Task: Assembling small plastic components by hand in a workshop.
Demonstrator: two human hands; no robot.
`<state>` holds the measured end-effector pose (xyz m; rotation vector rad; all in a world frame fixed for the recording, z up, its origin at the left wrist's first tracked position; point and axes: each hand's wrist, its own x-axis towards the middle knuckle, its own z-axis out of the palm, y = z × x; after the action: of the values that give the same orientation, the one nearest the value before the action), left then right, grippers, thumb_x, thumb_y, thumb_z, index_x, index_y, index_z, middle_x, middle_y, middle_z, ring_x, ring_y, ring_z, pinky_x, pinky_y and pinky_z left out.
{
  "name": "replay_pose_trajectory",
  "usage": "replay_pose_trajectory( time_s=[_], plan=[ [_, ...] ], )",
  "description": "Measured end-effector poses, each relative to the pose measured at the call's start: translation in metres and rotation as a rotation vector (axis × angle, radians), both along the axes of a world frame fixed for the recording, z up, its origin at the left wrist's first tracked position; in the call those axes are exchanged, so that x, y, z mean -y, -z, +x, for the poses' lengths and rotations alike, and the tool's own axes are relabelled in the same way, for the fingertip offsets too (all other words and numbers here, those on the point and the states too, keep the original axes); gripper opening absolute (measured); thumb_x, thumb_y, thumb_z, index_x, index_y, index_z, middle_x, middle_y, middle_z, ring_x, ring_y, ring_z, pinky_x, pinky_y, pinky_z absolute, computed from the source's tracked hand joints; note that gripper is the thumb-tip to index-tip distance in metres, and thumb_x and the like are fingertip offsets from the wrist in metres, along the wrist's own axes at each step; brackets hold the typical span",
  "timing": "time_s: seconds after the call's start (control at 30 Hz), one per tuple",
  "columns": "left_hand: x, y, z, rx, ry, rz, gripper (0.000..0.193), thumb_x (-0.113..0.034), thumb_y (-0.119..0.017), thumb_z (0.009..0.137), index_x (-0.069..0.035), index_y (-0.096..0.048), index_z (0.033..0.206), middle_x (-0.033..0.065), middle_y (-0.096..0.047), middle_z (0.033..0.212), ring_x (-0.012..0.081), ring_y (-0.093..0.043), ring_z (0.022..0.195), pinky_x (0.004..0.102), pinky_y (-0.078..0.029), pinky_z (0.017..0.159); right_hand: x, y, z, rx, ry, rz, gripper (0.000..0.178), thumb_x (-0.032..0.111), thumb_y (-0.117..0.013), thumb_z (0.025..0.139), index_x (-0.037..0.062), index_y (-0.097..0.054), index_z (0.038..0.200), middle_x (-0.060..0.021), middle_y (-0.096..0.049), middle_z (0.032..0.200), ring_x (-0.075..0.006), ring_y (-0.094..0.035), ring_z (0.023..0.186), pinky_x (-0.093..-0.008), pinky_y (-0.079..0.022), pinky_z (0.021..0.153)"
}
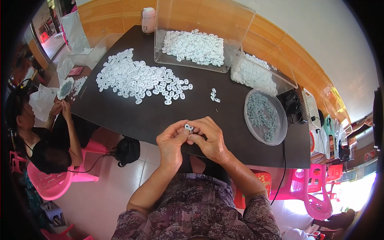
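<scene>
Between the fingertips of both hands, over the table's front edge, is a small white oval plastic piece with two dark holes [189, 127]. My left hand [173, 138] pinches it from the left with thumb and forefinger. From the other side, my right hand [209, 138] closes on the same piece with its fingers bent. Whether a second small part sits under the fingers is hidden. Just beyond my hands, a few like pieces [215, 96] lie together on the dark table [132, 118]. A tiny dark screw-like part [217, 110] rests nearby.
A large heap of white oval pieces [140, 76] covers the left back. Clear bins [192, 66] hold more behind. A round tub [250, 127] of small grey-green parts stands right. A pink-white bottle [148, 20] is at the back. Another person [50, 136] works at left beside pink chairs [48, 186].
</scene>
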<state>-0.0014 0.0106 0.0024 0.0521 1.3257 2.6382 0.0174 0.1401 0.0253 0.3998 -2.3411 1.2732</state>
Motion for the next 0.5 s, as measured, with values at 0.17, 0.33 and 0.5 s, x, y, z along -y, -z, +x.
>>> replay_pose_trajectory(
  time_s=[0.17,0.33,0.5],
  plan=[
    [0.0020,-0.0061,0.0026,0.034,0.002,0.040,0.019,0.003,-0.058,0.087,0.007,-0.062,0.105,0.0094,-0.065,0.085,0.0116,-0.058,0.066,0.0221,-0.048,0.060,0.0022,-0.0013,-0.0002,-0.106,0.033,0.089,0.032,-0.001,-0.068,0.068,0.0007,-0.063,0.100,-0.0090,-0.063,0.087,-0.0234,-0.056,0.074,-0.0334,-0.047,0.063],
    [0.0010,-0.0063,0.0074,0.018,-0.031,0.081,0.019,0.003,-0.056,0.088,0.008,-0.062,0.106,0.0103,-0.066,0.086,0.0125,-0.059,0.068,0.0228,-0.049,0.064,0.0068,0.0038,0.0034,-0.108,0.085,0.003,0.031,-0.002,-0.069,0.068,0.0002,-0.064,0.099,-0.0085,-0.064,0.086,-0.0224,-0.055,0.072,-0.0323,-0.047,0.063],
    [0.0014,-0.0021,0.0085,-0.035,-0.018,0.068,0.022,-0.001,-0.055,0.091,0.007,-0.061,0.110,0.0111,-0.065,0.093,0.0133,-0.061,0.074,0.0243,-0.052,0.064,0.0081,0.0032,0.0036,-0.158,0.085,-0.008,0.032,-0.003,-0.069,0.068,0.0001,-0.064,0.099,-0.0081,-0.064,0.086,-0.0214,-0.055,0.070,-0.0307,-0.046,0.062]
  ],
)
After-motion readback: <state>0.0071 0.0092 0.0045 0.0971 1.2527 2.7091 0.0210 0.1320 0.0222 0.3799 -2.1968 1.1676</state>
